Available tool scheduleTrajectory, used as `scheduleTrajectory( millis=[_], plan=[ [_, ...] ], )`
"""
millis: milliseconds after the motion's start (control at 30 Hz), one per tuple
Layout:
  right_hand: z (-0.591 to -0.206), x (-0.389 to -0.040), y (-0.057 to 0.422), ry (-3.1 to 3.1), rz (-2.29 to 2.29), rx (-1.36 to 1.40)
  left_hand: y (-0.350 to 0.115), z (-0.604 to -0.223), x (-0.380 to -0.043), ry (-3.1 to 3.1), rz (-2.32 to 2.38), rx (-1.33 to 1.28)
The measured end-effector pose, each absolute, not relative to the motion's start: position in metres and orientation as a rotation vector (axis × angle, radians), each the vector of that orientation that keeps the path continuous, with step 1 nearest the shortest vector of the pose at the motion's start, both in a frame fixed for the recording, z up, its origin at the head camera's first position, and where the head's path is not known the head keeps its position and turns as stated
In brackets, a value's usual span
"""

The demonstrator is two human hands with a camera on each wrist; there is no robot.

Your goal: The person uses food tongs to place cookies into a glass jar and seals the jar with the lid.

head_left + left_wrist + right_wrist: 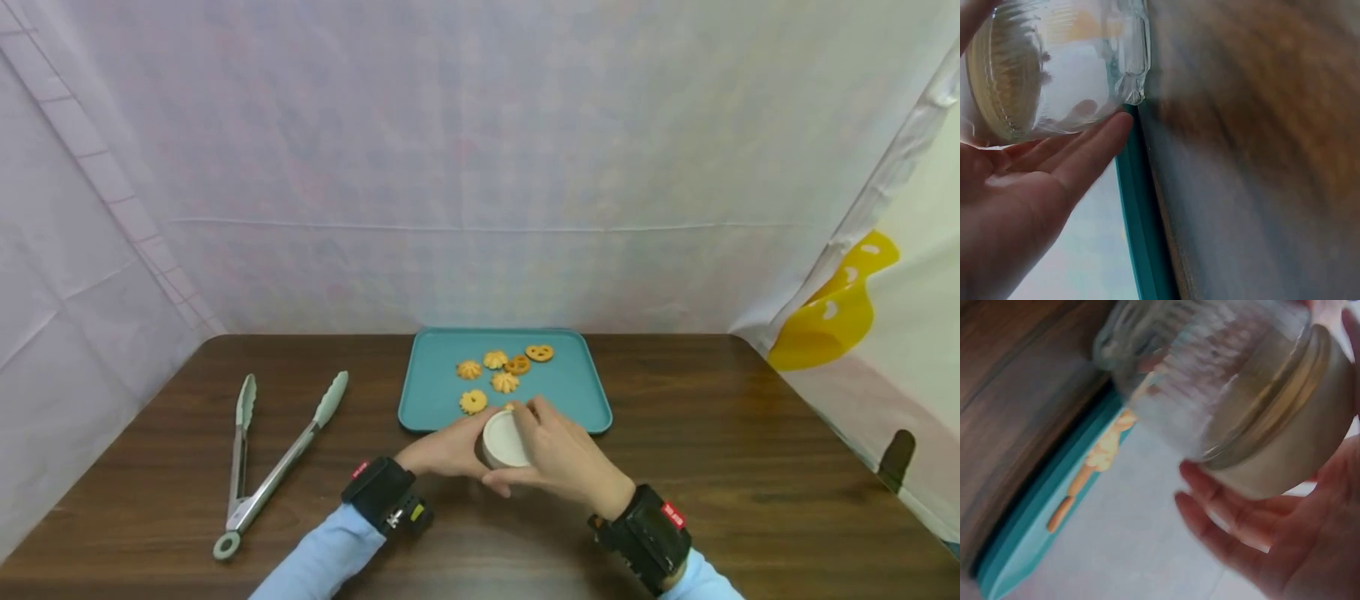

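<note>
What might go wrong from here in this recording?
The clear jar might slip or twist in the left hand if the right hand, gripping the lid, turns hard.

Both hands work close to the near edge of the tray; a bump could shift the cookies and pretzels lying on it.

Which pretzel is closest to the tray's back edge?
The right-hand pretzel. It lies farther back on the blue tray; the other pretzel is forward and left, beside a flower-shaped cookie.
</note>
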State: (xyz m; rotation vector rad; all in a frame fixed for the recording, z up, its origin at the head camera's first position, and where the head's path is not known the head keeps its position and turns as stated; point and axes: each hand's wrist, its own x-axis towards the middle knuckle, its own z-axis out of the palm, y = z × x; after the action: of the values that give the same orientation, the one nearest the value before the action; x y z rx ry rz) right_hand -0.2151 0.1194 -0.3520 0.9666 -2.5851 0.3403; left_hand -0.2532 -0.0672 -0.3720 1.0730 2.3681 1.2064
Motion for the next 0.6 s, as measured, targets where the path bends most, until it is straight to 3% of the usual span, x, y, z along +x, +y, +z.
scheduleTrajectory(
  millis=[200, 600],
  plan=[
    [-0.3528, -0.2101, 0.1153, -2.476, 0.117, 0.878, -0.0649, -0.3732, -0.2519, 2.352, 1.247, 1.065],
    [-0.3548, -0.2142, 0.1151, -2.5, 0.179, 0.845, -0.0636, -0.3766, -0.2527, 2.399, 1.24, 1.045]
  ],
)
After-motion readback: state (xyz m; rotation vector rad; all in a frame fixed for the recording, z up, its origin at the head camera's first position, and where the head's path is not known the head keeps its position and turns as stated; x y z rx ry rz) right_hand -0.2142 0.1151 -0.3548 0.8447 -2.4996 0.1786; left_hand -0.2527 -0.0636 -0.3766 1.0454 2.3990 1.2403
